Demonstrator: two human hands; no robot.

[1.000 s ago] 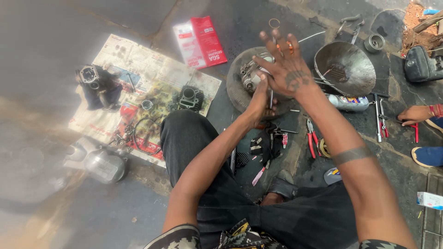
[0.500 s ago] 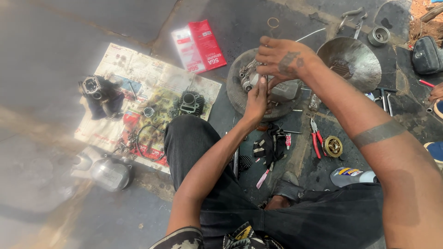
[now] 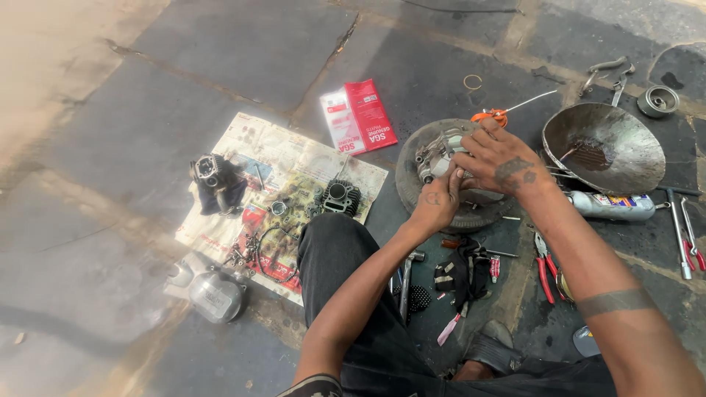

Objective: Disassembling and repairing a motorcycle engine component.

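A: Where are the hands?

B: Both meet over the metal engine part (image 3: 439, 156), which sits on top of a small tyre (image 3: 412, 176) lying flat on the floor. The right hand (image 3: 500, 158) lies across the part from above, fingers bent and curled over it. The left hand (image 3: 435, 206) comes up from below with its fingers pressed to the part's near side; whether it pinches a small piece there I cannot tell

A: So the part is held, not lying loose?

B: It rests on the tyre with both hands on it. The right hand hides much of it

A: What lies just around them?

B: Just beyond the right hand, an orange-handled tool (image 3: 491, 115) with a thin bright rod pointing away to the right. To the right, a round metal pan (image 3: 607, 147) with dark liquid in its middle, and a squeeze bottle (image 3: 614, 206) lying on its side just beside the pan. Near the right forearm, red-handled pliers (image 3: 544, 266). Under the left forearm, a hammer (image 3: 407, 283) and a dark rag with small bits (image 3: 460, 278)

A: And further out?

B: To the left, a spread newspaper (image 3: 294, 173) carrying a finned cylinder block (image 3: 341, 197), another dark engine piece on a cloth (image 3: 213, 176) and loose small parts. At its near corner, a grey metal cover (image 3: 215, 295). Beyond the paper, a red and white carton (image 3: 359, 115) lies flat. At the far right, wrenches (image 3: 687, 235) and a small round metal piece (image 3: 658, 100)
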